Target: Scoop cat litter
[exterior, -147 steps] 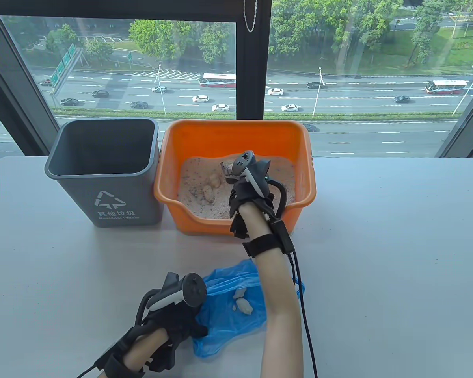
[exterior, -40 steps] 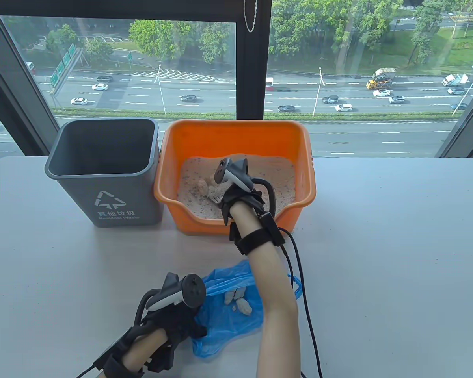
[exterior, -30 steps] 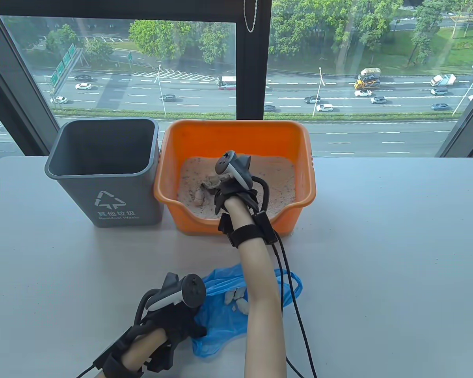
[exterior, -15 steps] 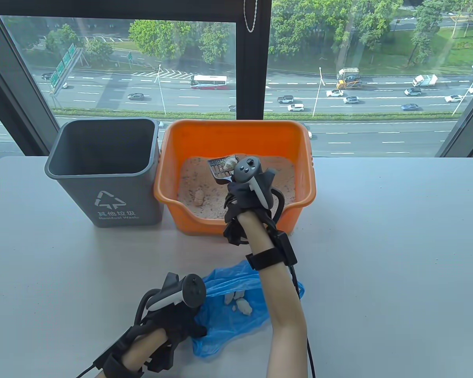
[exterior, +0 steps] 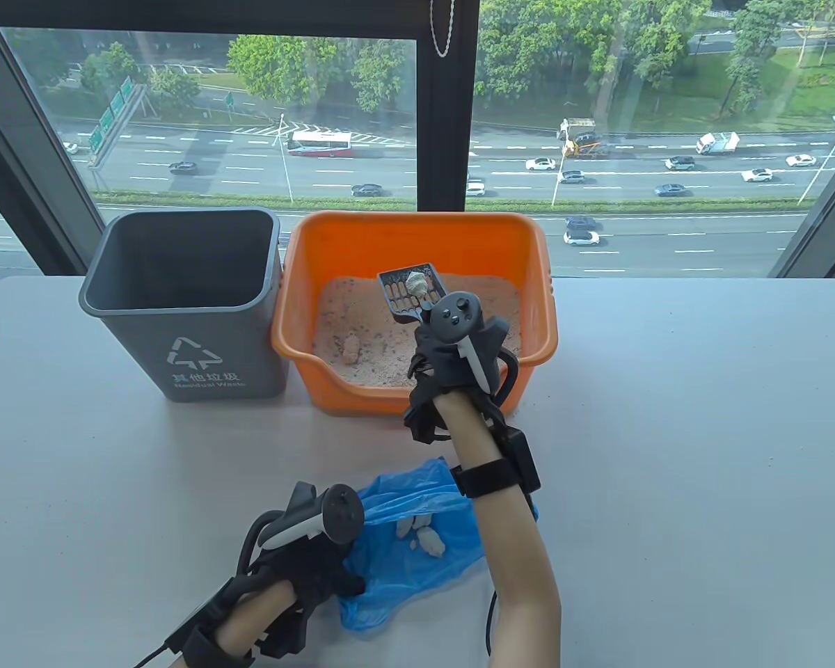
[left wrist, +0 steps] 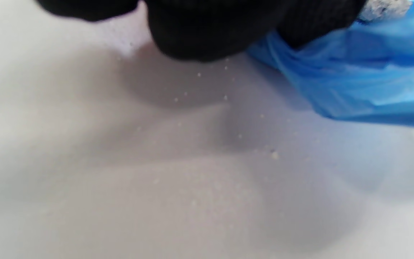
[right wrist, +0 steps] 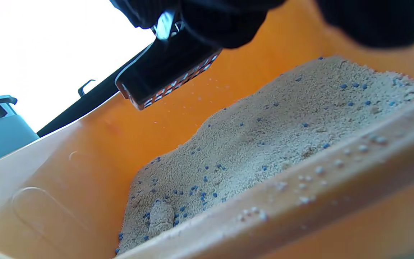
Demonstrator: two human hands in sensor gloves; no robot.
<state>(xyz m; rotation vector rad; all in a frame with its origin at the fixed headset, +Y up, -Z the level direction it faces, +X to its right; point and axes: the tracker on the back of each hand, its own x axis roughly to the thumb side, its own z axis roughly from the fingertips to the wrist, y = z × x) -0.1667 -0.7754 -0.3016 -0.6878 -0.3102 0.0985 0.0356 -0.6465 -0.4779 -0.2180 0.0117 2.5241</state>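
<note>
The right hand (exterior: 452, 348) is up over the orange box (exterior: 417, 236), and its fingers (right wrist: 221, 25) are curled tight round the handle of a black scoop (exterior: 412, 292). The scoop is lifted above the cat litter (exterior: 473, 334), not touching it, and it has slots in its floor. One pale clump (exterior: 417, 282) sits in the scoop. In the right wrist view, tiny grains are in the air under the scoop (right wrist: 167, 79), above the sandy litter (right wrist: 264, 136) with its small blue dots. Another clump (exterior: 351, 348) lies on the litter near the front left of the box; the right wrist view shows it (right wrist: 161, 217) low down by the front wall. The left hand (exterior: 306, 557) rests on the white table (exterior: 668, 452) close to the person, and it pinches the edge of a blue bag (exterior: 417, 550) that lies open on the table. Some pale lumps (exterior: 424, 537) are in the bag. In the left wrist view the dark glove is at the top, touching the blue bag (left wrist: 354, 82), and a few grains are scattered on the table (left wrist: 120, 180). A gray bin (exterior: 181, 306) stands just left of the orange box. Behind the table is a big window (exterior: 598, 104)
</note>
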